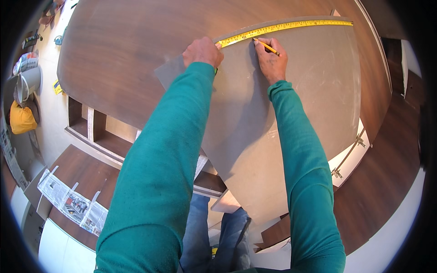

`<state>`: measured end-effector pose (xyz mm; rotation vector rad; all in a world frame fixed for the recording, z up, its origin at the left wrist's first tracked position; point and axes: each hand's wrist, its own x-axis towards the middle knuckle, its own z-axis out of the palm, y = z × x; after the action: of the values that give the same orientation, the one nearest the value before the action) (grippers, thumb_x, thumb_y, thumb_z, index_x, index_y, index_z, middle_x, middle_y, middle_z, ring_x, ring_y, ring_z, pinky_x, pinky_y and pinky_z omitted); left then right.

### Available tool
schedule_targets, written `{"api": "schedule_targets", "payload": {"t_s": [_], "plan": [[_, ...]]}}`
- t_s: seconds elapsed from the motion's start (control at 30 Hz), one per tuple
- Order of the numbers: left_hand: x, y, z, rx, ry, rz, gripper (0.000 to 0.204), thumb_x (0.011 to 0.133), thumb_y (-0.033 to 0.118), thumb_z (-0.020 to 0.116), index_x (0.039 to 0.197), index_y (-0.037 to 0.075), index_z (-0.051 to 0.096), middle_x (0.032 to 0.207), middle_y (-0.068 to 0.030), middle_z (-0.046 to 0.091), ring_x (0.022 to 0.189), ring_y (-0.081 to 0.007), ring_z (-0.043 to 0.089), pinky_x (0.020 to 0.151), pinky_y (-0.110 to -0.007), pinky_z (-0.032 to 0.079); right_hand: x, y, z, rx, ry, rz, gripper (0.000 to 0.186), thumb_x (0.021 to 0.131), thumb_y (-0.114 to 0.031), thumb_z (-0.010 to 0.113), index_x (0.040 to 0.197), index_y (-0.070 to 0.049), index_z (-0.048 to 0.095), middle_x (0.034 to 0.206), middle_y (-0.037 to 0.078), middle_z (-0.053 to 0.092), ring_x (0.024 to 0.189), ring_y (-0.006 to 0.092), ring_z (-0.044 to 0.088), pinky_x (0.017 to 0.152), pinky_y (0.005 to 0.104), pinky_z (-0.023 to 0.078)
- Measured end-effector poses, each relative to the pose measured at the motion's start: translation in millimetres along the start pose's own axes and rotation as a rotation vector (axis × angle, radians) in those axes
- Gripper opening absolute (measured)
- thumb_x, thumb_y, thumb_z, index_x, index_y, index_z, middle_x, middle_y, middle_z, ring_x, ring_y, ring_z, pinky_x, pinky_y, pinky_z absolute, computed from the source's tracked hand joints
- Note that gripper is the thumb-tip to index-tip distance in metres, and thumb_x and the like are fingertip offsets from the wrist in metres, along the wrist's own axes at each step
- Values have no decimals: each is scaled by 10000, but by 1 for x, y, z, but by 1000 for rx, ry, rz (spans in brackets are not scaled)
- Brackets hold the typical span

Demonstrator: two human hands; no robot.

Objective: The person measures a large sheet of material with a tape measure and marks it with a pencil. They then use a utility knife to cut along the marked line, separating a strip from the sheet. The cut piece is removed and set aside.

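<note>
Tape measure point(291, 26) along the grey panel's point(318, 73) far edge, on the counter point(136, 45), ending at the panel's far right corner. Left hand point(203, 51): grip closed on the tape. Right hand point(273, 62): grip pinching a pencil point(271, 49). Left-grip drift or slippage at the corner could misplace a mark.

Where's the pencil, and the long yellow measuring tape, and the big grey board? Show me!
Pencil point(272, 50): head view, on its yellow shaft.
Measuring tape point(282, 27): head view, on the middle of its stretched-out blade.
Grey board point(323, 86): head view, on its bare upper face.
</note>
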<state>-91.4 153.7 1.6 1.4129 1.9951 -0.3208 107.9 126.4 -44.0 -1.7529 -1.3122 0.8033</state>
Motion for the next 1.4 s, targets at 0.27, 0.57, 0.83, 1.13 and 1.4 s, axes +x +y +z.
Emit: {"api": "schedule_targets", "payload": {"t_s": [0.27, 0.57, 0.83, 1.13, 1.4], "plan": [[4, -2, 4, -13, 33, 20, 428, 1014, 474, 674, 1175, 94, 787, 1142, -162, 782, 1115, -357, 742, 939, -465, 592, -2, -4, -2, -35, 3, 67, 201, 940, -210, 771, 1022, -27, 757, 878, 67, 748, 795, 126, 649, 757, 304, 543], [0, -1, 5, -10, 25, 30, 403, 1008, 453, 692, 1153, 91, 793, 1141, -159, 783, 1102, -351, 748, 929, -458, 595, -1, -7, 0, -45, 5, 72, 169, 949, -185, 768, 987, -22, 746, 861, 43, 726, 794, 112, 660, 736, 286, 547], [1, -3, 1, -34, 23, 38, 404, 1016, 446, 681, 1169, 89, 789, 1157, -165, 779, 1105, -363, 743, 936, -468, 590, -137, -8, -70, 329, 116, 373, 236, 1067, -264, 679, 1047, -31, 704, 1011, 44, 718, 942, 121, 677, 855, 283, 549], [30, -38, 23, -250, 85, 155, 458, 1051, 476, 595, 1005, 72, 806, 1006, -186, 782, 1015, -366, 746, 911, -485, 566, -443, -75, -128, 545, 119, 961, 172, 1079, -167, 548, 1099, -28, 648, 820, 33, 588, 730, 113, 561, 683, 291, 502], [-37, -121, 74, -1079, 98, 262, 490, 1141, 391, 502, 898, 3, 676, 773, -71, 674, 708, -160, 709, 654, -330, 522, -560, -134, -154, 109, -153, 896, 271, 1061, -257, 628, 1055, 13, 655, 864, 94, 668, 791, 164, 629, 727, 335, 511]]}}
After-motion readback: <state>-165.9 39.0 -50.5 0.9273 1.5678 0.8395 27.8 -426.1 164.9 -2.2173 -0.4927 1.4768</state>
